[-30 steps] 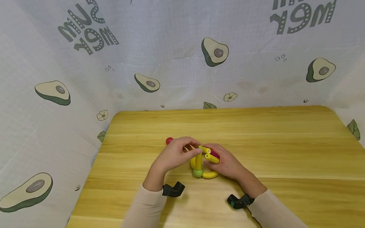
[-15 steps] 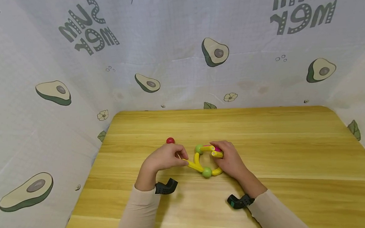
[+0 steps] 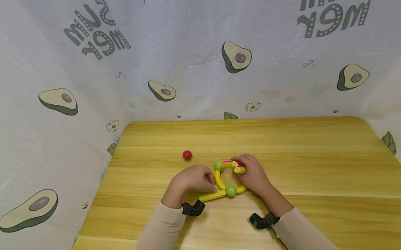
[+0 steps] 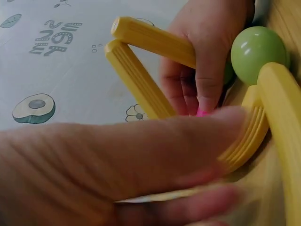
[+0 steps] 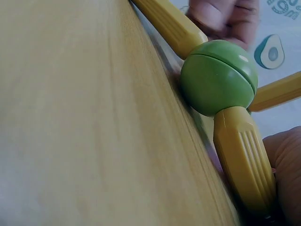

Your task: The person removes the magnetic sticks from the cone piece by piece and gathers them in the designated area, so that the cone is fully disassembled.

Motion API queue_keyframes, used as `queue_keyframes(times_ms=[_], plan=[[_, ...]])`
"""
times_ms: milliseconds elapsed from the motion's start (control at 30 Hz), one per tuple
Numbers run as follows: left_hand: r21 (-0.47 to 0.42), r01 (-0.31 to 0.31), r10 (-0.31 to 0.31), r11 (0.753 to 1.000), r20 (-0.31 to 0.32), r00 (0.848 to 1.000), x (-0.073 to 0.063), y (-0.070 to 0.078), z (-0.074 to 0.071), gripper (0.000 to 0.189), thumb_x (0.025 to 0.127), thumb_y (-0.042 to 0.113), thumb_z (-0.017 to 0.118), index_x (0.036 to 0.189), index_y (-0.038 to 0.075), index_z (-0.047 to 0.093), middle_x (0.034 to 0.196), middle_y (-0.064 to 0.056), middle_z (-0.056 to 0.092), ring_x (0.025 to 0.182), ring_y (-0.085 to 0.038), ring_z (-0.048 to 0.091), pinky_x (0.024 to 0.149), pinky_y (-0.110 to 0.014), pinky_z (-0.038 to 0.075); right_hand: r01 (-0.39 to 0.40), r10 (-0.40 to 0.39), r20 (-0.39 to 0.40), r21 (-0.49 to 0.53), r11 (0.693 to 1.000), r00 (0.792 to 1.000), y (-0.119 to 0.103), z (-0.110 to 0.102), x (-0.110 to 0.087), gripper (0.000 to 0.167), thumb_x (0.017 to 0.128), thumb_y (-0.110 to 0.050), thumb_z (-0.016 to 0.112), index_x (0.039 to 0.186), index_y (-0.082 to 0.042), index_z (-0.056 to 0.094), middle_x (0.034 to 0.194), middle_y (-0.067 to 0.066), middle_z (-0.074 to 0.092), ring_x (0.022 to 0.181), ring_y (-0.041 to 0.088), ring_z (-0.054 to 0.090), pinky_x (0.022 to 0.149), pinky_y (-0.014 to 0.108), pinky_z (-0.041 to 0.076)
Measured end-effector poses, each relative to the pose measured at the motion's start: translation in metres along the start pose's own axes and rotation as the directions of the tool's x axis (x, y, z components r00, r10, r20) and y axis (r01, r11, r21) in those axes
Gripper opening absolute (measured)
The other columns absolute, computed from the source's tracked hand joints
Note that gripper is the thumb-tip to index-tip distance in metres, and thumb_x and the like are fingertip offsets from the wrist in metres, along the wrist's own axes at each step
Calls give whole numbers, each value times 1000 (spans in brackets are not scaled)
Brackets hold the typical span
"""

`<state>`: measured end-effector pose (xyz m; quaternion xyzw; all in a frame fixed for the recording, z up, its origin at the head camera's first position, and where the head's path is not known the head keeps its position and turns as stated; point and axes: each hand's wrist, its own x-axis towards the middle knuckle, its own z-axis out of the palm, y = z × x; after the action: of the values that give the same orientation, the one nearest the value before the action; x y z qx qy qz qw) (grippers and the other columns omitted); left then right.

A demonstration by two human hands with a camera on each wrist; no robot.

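Magnetic rods and balls form a ring: a yellow curved rod (image 3: 219,180), a near green ball (image 3: 231,191) and a far green ball (image 3: 218,165). My right hand (image 3: 253,175) grips the ring's right side, its thumb over a pink rod (image 4: 202,112). Two yellow rods rise from there, their tips close together in the left wrist view. A straight yellow rod (image 3: 212,196) extends leftward from the near ball, low over the table. My left hand (image 3: 196,178) hovers just left of the curved rod, thumb and fingers apart with nothing visible between them.
A red ball (image 3: 187,155) lies on the wooden table (image 3: 306,154) beyond my left hand. A white curtain (image 3: 197,58) printed with avocados hangs behind the table and along its sides.
The straight yellow rod has swung from upright down to the left in my left hand, which has since let go and moved back toward the ring. My right hand keeps its grip.
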<state>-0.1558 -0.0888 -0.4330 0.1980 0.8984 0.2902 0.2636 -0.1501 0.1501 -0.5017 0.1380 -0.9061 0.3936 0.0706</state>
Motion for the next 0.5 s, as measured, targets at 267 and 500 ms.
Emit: queue_keyframes(times_ms=[267, 500], plan=[[49, -177, 184, 983, -309, 933, 15, 14, 14, 36, 91, 33, 78, 121, 17, 67, 115, 0, 64, 94, -14, 61, 83, -26, 52, 20, -20, 7, 6, 1000, 1000, 0, 0, -1, 40, 82, 4, 77, 119, -9, 71, 117, 10, 69, 115, 34, 62, 99, 57, 51], [63, -168, 179, 984, -421, 889, 23, 12, 24, 31, 97, 34, 71, 120, 14, 69, 113, 0, 69, 95, -13, 64, 83, -25, 54, 28, -28, 11, 0, 1000, 1000, -1, -1, 0, 38, 82, 5, 77, 117, -7, 71, 115, 10, 70, 113, 32, 63, 98, 55, 52]])
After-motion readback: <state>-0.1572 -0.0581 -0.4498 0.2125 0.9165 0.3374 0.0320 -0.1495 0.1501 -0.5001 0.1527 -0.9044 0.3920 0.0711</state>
